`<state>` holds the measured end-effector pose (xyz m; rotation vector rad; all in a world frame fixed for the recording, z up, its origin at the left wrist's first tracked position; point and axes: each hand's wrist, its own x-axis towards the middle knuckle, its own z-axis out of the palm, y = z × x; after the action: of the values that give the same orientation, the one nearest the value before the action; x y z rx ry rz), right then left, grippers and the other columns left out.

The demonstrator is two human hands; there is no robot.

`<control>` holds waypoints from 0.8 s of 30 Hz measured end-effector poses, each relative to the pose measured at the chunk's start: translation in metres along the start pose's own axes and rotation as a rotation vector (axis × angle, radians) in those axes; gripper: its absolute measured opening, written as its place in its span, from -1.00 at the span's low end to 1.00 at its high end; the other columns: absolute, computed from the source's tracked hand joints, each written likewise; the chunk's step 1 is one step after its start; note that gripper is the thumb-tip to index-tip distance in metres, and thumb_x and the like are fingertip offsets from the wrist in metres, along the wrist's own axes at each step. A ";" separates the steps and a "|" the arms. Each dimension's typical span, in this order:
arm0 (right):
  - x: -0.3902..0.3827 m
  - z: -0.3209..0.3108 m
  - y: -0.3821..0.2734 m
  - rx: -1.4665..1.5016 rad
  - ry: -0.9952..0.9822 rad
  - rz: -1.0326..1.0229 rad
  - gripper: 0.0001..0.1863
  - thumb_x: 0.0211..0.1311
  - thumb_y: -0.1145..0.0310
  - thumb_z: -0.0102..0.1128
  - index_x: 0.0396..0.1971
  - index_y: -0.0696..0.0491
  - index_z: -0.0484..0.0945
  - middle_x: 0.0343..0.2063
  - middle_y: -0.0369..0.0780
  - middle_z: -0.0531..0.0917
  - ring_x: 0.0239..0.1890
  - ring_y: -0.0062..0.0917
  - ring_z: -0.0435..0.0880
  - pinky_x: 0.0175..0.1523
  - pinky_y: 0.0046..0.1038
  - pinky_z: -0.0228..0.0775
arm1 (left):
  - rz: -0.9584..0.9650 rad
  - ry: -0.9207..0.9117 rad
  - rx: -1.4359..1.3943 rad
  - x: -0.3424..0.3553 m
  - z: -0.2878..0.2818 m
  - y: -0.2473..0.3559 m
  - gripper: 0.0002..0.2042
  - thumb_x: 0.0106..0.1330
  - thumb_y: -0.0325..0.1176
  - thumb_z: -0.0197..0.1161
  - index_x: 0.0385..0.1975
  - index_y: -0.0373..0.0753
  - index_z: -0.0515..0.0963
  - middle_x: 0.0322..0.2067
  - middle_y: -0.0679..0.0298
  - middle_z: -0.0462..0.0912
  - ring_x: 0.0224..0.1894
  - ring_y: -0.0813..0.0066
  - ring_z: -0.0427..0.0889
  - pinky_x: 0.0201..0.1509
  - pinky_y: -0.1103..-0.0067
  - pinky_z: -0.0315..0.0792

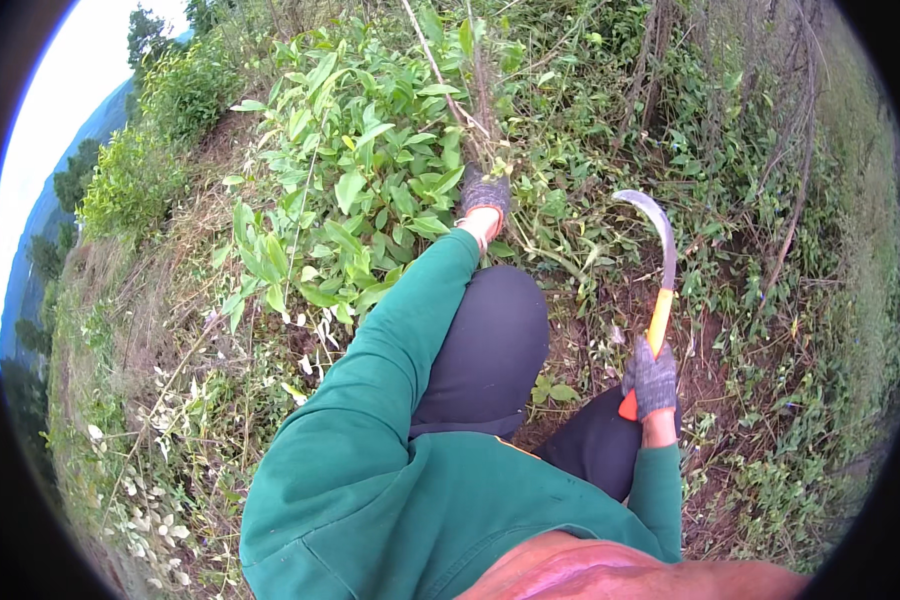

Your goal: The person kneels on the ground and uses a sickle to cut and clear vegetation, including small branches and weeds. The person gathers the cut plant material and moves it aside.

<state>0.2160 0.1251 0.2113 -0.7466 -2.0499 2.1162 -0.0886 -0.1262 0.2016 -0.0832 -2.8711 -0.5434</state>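
Observation:
My left hand (486, 196), in a dark grey knit glove, reaches far forward among the plants, its fingers closed around a bunch of thin, brownish plant stems (480, 130). The stems rise away from the hand toward the top of the view. A leafy green bush (355, 165) grows just left of that hand and forearm. To the right, my right hand (652, 378), in a matching glove, grips the orange handle of a sickle (667, 262). The curved metal blade points away from me, its tip bending left, apart from the held stems.
A steep slope of weeds, vines (560, 250) and dry grass surrounds me. Bare brown soil (705, 360) shows right of the sickle. Dry hanging twigs (795, 180) stand at upper right. Pale-leaved stems (155, 525) grow at lower left. My bent knee (485, 350) lies between my arms.

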 end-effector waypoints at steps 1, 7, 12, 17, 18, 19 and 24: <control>0.019 0.001 0.015 0.074 0.021 0.004 -0.78 0.25 0.25 0.15 -0.36 0.03 0.32 -0.77 -0.39 0.33 -0.84 -0.66 0.32 -0.78 -0.56 0.17 | 0.121 0.059 0.097 -0.010 -0.001 -0.001 -0.67 0.33 -0.18 -0.07 -0.17 -0.30 0.49 -0.27 0.05 0.63 -0.22 0.11 0.61 -0.05 0.34 0.40; 0.040 0.007 0.043 -0.270 -0.046 -0.138 -0.82 0.23 0.29 0.16 -0.35 0.07 0.41 -0.68 -0.36 0.43 -0.72 -0.67 0.37 -0.65 -0.57 0.20 | -0.115 0.221 -1.245 -0.059 -0.117 -0.014 -0.50 0.19 -0.38 0.23 0.08 -0.34 0.21 -0.41 0.13 0.55 -0.46 0.37 0.54 -0.49 0.50 0.48; 0.028 0.018 0.026 0.063 -0.088 -0.006 -0.83 0.22 0.33 0.17 -0.36 0.06 0.38 -0.70 -0.38 0.41 -0.74 -0.69 0.36 -0.69 -0.57 0.19 | -0.153 0.401 -1.179 -0.110 -0.242 -0.059 -0.57 0.15 -0.42 0.29 0.01 -0.28 0.32 -0.62 0.41 0.37 -0.69 0.64 0.34 -0.64 0.67 0.33; 0.034 0.008 0.029 -0.074 -0.037 -0.065 -0.82 0.22 0.34 0.17 -0.35 0.07 0.37 -0.72 -0.36 0.41 -0.77 -0.66 0.37 -0.71 -0.54 0.19 | -0.055 0.700 -1.126 -0.185 -0.302 -0.107 -0.58 0.22 -0.49 0.17 0.10 -0.30 0.32 -0.65 0.45 0.31 -0.72 0.69 0.31 -0.63 0.69 0.43; 0.033 0.011 0.027 -0.076 -0.039 -0.053 -0.82 0.22 0.33 0.17 -0.35 0.07 0.37 -0.72 -0.37 0.40 -0.77 -0.66 0.36 -0.71 -0.54 0.19 | -0.104 0.791 -1.131 -0.198 -0.311 -0.135 -0.62 0.22 -0.47 0.19 0.05 -0.28 0.38 -0.65 0.45 0.32 -0.71 0.68 0.33 -0.64 0.68 0.44; 0.030 0.012 0.023 -0.082 -0.033 -0.042 -0.82 0.22 0.33 0.17 -0.36 0.07 0.38 -0.72 -0.38 0.39 -0.77 -0.67 0.35 -0.71 -0.55 0.18 | -0.255 0.890 -1.086 -0.207 -0.319 -0.160 -0.65 0.22 -0.45 0.20 0.03 -0.24 0.42 -0.64 0.47 0.31 -0.73 0.66 0.30 -0.65 0.67 0.42; 0.031 0.017 0.031 0.005 -0.139 -0.013 -0.82 0.22 0.32 0.17 -0.39 0.05 0.37 -0.73 -0.38 0.38 -0.80 -0.67 0.32 -0.73 -0.55 0.15 | -0.899 1.115 -0.936 -0.328 -0.372 -0.408 -0.64 0.20 -0.06 0.25 -0.18 -0.21 0.49 -0.56 0.18 0.51 -0.72 0.30 0.42 -0.64 0.35 0.37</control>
<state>0.1897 0.1191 0.1729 -0.5998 -2.1088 2.2242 0.2670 -0.6473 0.3211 1.0174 -1.2799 -1.4272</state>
